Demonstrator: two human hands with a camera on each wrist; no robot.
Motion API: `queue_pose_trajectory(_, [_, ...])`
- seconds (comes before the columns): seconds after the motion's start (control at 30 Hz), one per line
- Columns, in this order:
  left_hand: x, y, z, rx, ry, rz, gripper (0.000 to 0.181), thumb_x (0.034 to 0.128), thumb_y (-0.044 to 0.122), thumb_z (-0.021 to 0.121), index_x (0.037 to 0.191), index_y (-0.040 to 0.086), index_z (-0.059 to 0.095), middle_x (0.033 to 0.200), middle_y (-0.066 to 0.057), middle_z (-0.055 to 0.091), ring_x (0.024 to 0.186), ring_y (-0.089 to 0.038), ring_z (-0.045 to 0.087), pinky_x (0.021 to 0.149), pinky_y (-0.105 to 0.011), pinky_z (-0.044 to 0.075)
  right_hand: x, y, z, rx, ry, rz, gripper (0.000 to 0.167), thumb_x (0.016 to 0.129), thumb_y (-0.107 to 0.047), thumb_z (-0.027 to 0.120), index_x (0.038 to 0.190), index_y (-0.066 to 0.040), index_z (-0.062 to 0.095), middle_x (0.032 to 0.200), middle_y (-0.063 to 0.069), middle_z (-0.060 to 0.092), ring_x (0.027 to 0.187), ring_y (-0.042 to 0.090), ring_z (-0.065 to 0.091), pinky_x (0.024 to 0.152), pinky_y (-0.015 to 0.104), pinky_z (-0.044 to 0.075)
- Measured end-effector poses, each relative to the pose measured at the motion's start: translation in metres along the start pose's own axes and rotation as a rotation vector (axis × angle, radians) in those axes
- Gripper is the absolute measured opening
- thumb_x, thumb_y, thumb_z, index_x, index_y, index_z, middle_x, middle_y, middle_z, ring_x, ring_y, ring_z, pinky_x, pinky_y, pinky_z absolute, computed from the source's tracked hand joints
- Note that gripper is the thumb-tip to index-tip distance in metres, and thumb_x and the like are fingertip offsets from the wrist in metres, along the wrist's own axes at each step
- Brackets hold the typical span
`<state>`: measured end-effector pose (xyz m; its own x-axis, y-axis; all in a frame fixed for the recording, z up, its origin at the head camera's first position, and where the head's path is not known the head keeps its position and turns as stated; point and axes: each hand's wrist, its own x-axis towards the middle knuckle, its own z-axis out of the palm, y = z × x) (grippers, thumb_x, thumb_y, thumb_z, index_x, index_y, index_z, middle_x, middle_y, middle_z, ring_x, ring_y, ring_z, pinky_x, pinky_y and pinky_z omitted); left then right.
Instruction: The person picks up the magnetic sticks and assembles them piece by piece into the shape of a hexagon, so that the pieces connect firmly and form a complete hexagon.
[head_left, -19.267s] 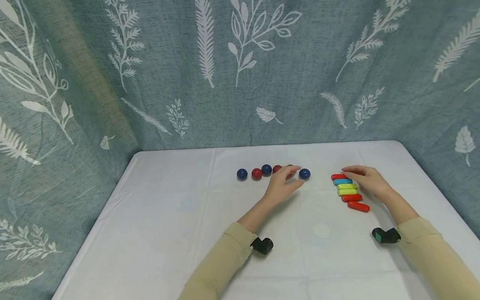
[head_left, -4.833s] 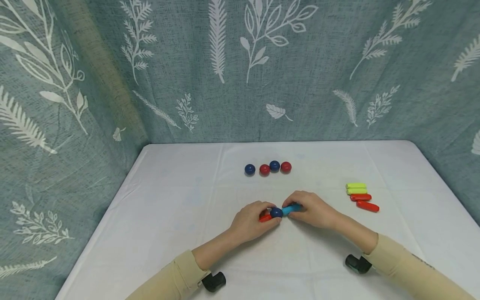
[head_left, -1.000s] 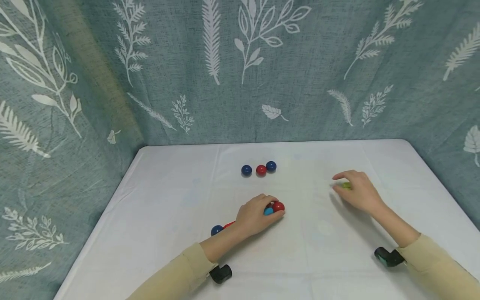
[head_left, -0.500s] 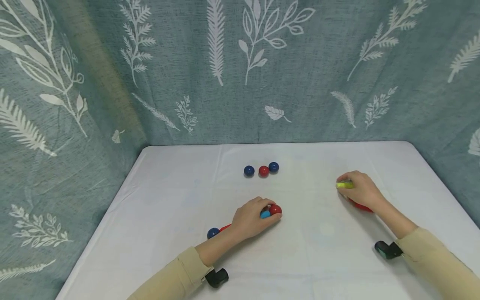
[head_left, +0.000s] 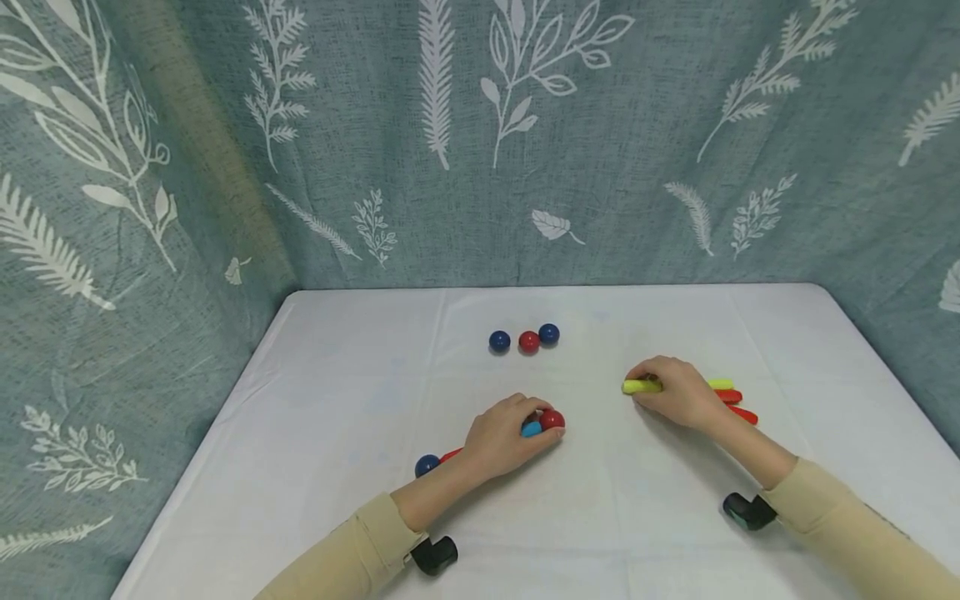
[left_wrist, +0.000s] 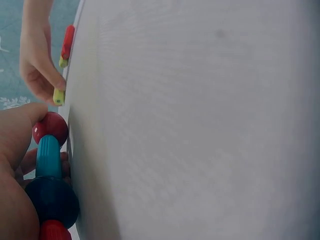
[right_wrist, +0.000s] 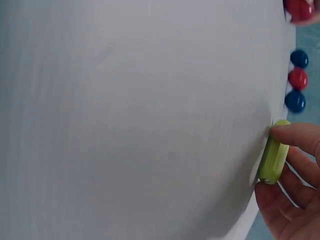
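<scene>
My left hand [head_left: 501, 440] grips the near end of a joined chain of balls and rods lying on the table. A red ball [head_left: 552, 419] sits at its tip, between thumb and fingers. Behind it, in the left wrist view, follow a light-blue rod [left_wrist: 48, 157], a dark blue ball [left_wrist: 52, 200] and a red rod [left_wrist: 55, 231]. Past the wrist, another dark blue ball [head_left: 427, 466] ends the chain. To the right, my right hand [head_left: 678, 396] pinches a yellow-green rod [right_wrist: 274, 159], apart from the chain and pointing left.
Toward the back of the white-clothed table [head_left: 360, 367] lie a blue ball [head_left: 499, 341], a red ball [head_left: 528, 342] and a second blue ball [head_left: 549, 334]. Partly behind the right hand are a yellow-green rod [head_left: 721, 384] and two red rods [head_left: 730, 397].
Since the oldest frame, balls and rods have left their rows and joined into the chain. In the last second, my right hand took a yellow-green rod and brought it left; the left hand barely moved.
</scene>
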<state>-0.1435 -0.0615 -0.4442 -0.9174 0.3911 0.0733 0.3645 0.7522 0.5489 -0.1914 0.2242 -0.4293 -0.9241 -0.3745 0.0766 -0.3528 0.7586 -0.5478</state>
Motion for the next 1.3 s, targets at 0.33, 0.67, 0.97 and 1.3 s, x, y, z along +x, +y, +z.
queue_pose_trajectory(0.33, [0.0, 0.001, -0.002, 0.018, -0.006, 0.004, 0.041, 0.0887, 0.046, 0.068, 0.118, 0.017, 0.066, 0.097, 0.002, 0.062, 0.082, -0.011, 0.054, 0.066, -0.02, 0.045, 0.0, -0.03, 0.021, 0.069, -0.079, -0.088, 0.019, 0.086, -0.007, 0.072, 0.105, -0.008, 0.07, 0.101, 0.002, 0.066, 0.091, 0.019, 0.056, 0.084, 0.041, 0.05])
queue_pose_trajectory(0.67, [0.0, 0.0, -0.001, 0.017, 0.006, 0.018, 0.04, 0.0887, 0.046, 0.068, 0.117, 0.017, 0.067, 0.096, 0.002, 0.062, 0.081, -0.011, 0.055, 0.065, -0.019, 0.045, 0.003, -0.05, 0.032, 0.126, -0.126, -0.203, 0.021, 0.085, -0.008, 0.074, 0.106, -0.009, 0.07, 0.101, 0.0, 0.067, 0.091, 0.016, 0.058, 0.082, 0.036, 0.051])
queue_pose_trajectory(0.97, [0.001, -0.002, 0.0, 0.008, 0.026, 0.05, 0.038, 0.0884, 0.044, 0.069, 0.114, 0.017, 0.068, 0.094, 0.001, 0.063, 0.077, -0.011, 0.054, 0.061, -0.019, 0.044, 0.005, -0.057, 0.036, 0.11, -0.136, -0.224, 0.023, 0.084, -0.007, 0.076, 0.105, -0.009, 0.07, 0.1, -0.001, 0.066, 0.089, 0.015, 0.057, 0.081, 0.033, 0.052])
queue_pose_trajectory(1.3, [0.0, 0.0, -0.003, 0.027, 0.021, 0.047, 0.036, 0.0874, 0.045, 0.069, 0.111, 0.017, 0.069, 0.092, 0.002, 0.062, 0.077, -0.01, 0.054, 0.062, -0.02, 0.045, 0.003, -0.057, 0.038, 0.136, -0.137, -0.228, 0.023, 0.084, -0.006, 0.075, 0.107, -0.007, 0.069, 0.101, 0.0, 0.066, 0.089, 0.014, 0.058, 0.081, 0.031, 0.052])
